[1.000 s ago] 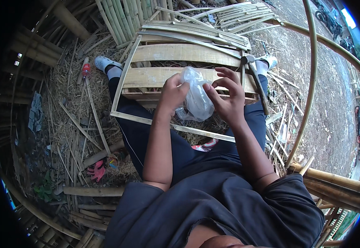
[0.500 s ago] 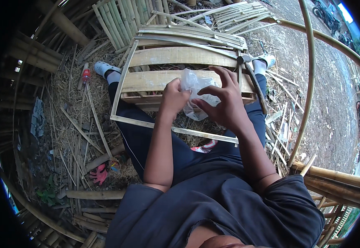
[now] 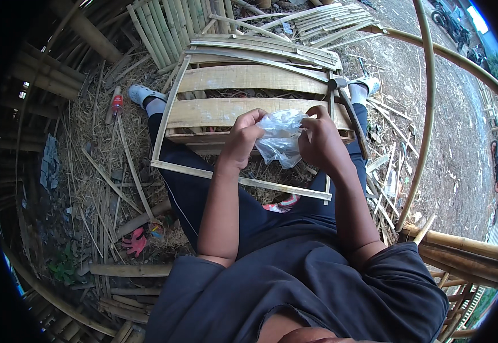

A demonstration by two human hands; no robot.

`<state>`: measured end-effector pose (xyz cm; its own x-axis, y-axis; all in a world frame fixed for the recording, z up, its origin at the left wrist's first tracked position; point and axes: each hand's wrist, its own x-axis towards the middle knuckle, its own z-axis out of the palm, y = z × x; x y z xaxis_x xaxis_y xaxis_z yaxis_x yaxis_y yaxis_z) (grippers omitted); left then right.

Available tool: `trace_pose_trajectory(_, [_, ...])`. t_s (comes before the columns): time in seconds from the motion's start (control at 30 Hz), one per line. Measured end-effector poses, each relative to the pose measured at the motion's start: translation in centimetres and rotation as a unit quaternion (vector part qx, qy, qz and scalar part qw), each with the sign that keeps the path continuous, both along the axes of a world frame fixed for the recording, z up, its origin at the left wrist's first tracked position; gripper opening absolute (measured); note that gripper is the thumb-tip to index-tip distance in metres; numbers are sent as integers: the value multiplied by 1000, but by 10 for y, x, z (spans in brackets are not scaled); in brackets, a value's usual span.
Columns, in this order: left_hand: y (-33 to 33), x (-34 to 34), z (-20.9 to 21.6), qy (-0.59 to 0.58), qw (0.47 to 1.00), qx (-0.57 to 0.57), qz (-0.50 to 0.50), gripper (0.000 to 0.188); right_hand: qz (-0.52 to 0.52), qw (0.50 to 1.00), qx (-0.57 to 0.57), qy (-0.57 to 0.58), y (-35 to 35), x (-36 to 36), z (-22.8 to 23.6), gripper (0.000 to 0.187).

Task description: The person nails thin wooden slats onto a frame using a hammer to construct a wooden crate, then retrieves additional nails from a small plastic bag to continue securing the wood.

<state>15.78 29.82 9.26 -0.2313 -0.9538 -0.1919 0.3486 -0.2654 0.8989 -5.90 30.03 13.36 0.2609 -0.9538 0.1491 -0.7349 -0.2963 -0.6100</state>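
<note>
Looks thin, clear and crumpled: plastic bag (image 3: 280,140), with glossy creases and whitish patches (too bunched to tell if full or empty). Spreads sideways; points loose lower corner back toward lap (image 3: 252,211); cannot tell any single long axis. Hangs over near edge of slatted wooden platform (image 3: 206,112). Sits clamped at left side by left hand (image 3: 241,140), with curled fingers and thumb pressed inward; pinched at right side by right hand (image 3: 321,140), with bent knuckles, at nearly same height.

Indiscernible: any contents of plastic bag (image 3: 281,139) | Partly hidden: right hand (image 3: 323,140) | Cut by top edge: bamboo pole (image 3: 430,97)
</note>
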Motion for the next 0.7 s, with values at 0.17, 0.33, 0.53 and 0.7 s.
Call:
trace_pose_trajectory(0.17, [3,-3,11,90,995,-40,6,46,36,999,27,-25,5,1,23,36])
trace_pose_trajectory(0.33, [3,-8,17,100,989,-111,4,70,44,999,21,-14,7,0,26,42])
trace_pose_trajectory(0.53, [6,-12,14,88,992,-85,9,74,37,999,26,-26,7,0,31,41])
trace_pose_trajectory(0.7, [7,-22,15,-28,987,-151,47,62,21,998,31,-41,9,-1,40,45])
